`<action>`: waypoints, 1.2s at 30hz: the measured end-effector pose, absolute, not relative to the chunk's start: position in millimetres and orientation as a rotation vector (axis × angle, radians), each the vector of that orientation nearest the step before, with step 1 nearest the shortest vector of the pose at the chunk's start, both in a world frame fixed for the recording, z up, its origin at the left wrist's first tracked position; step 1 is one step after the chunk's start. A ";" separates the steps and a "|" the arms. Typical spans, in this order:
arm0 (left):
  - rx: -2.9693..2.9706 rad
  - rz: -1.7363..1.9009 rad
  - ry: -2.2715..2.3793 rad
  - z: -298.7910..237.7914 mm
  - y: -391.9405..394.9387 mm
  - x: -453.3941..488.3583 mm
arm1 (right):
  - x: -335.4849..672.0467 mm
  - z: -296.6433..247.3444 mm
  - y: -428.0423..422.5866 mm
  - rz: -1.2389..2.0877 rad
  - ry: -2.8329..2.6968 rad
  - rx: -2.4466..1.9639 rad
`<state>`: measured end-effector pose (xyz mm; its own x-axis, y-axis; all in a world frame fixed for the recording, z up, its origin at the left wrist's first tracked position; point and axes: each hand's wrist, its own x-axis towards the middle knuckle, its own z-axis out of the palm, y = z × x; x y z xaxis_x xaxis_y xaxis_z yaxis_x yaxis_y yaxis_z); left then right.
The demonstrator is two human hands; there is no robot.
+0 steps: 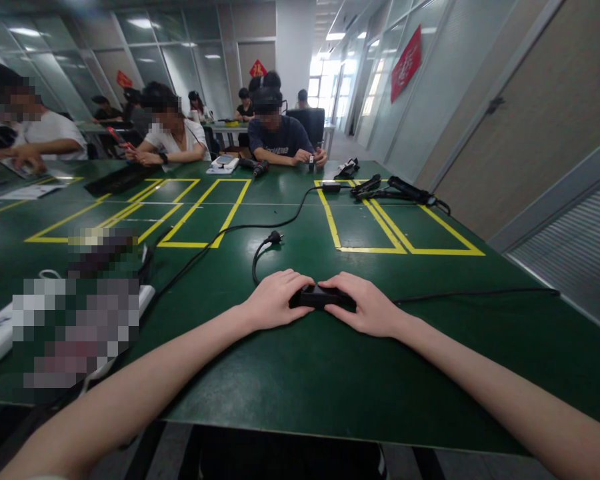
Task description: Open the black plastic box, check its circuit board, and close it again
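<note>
A black power adapter [322,298] lies on the green table between my two hands. My left hand [277,299] is closed around its left end, thumb on the near side and fingers on the far side. Its right end is gripped the same way by my right hand [365,303]. From the left side a short black cord curves up to a mains plug [275,237], which rests on the table beyond my left hand. A thin black cable [480,293] runs off to the right from behind my right wrist.
Yellow tape rectangles [373,252] mark the green table [290,380]. Another black cord [250,227] crosses it toward a small black box [331,188]. White power strips [0,330] and blurred items lie at left. Black straps [405,190] and a drill [260,168] sit farther back, near several seated people.
</note>
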<state>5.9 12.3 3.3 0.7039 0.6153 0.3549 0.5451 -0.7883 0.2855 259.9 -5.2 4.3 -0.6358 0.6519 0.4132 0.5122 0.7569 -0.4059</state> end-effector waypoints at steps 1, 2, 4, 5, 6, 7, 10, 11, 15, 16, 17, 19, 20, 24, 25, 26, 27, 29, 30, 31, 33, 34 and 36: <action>2.808 0.647 0.920 3.0 12.5 6.3 | 260.1 5.6 -5.5 0.333 -2.418 -0.882; 2.863 0.636 0.895 2.6 12.7 6.6 | 260.5 6.5 -5.7 0.327 -2.433 -0.888; 2.951 0.625 0.852 2.1 12.8 6.7 | 261.7 7.3 -5.7 0.311 -2.468 -0.891; 2.980 0.623 0.838 2.0 12.6 6.6 | 262.3 7.4 -5.6 0.296 -2.485 -0.891; 3.002 0.621 0.830 2.2 12.4 6.6 | 262.9 7.3 -5.5 0.276 -2.503 -0.891; 3.015 0.622 0.828 2.6 12.1 6.5 | 263.5 7.2 -5.5 0.251 -2.520 -0.890; 3.025 0.634 0.809 5.0 10.8 6.3 | 264.3 7.6 -6.5 0.162 -2.556 -0.892; 3.019 0.652 0.796 5.8 10.4 6.3 | 264.1 8.1 -7.1 0.130 -2.564 -0.894; 2.963 0.731 0.800 5.9 8.8 5.3 | 262.0 10.9 -9.4 0.064 -2.571 -0.897; 2.953 0.720 0.811 5.5 8.5 5.0 | 261.4 11.3 -9.6 0.067 -2.573 -0.901; 2.958 0.691 0.807 5.0 8.1 4.7 | 260.9 11.6 -9.7 0.074 -2.577 -0.909; 2.965 0.676 0.795 5.3 7.2 4.8 | 260.9 11.1 -9.6 0.075 -2.583 -0.922; 2.948 0.671 0.797 6.2 6.5 5.3 | 261.4 10.4 -9.5 0.062 -2.587 -0.911; 2.665 0.578 0.972 15.8 2.8 9.7 | 266.0 7.2 -10.0 -0.164 -2.621 -0.734; 2.579 0.501 1.039 18.9 1.9 10.8 | 267.1 6.7 -10.3 -0.243 -2.624 -0.698; 2.500 0.429 1.095 21.8 1.1 11.8 | 267.9 6.6 -10.8 -0.311 -2.622 -0.679; 2.426 0.379 1.124 24.1 0.6 12.4 | 268.2 6.8 -11.2 -0.358 -2.614 -0.676; 2.321 0.353 1.116 26.3 0.2 12.2 | 267.0 7.7 -11.9 -0.364 -2.600 -0.717; 2.302 0.376 1.113 26.0 0.4 11.6 | 265.6 8.4 -12.2 -0.324 -2.593 -0.767; 2.317 0.412 1.112 24.9 0.8 10.7 | 263.8 9.1 -12.3 -0.256 -2.580 -0.837; 2.452 0.485 1.113 21.2 1.9 8.8 | 260.1 10.2 -12.3 -0.080 -2.559 -0.980; 2.555 0.503 1.085 19.4 2.5 7.9 | 258.5 10.5 -12.3 0.014 -2.556 -1.034; 2.737 0.535 1.006 16.7 3.2 6.8 | 256.8 10.9 -12.2 0.172 -2.568 -1.085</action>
<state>6.8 3.2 16.7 0.7071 0.6531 0.2710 0.5897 -0.7562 0.2837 256.8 -12.2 10.9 -0.6473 0.7138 0.2673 0.6717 0.7000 -0.2425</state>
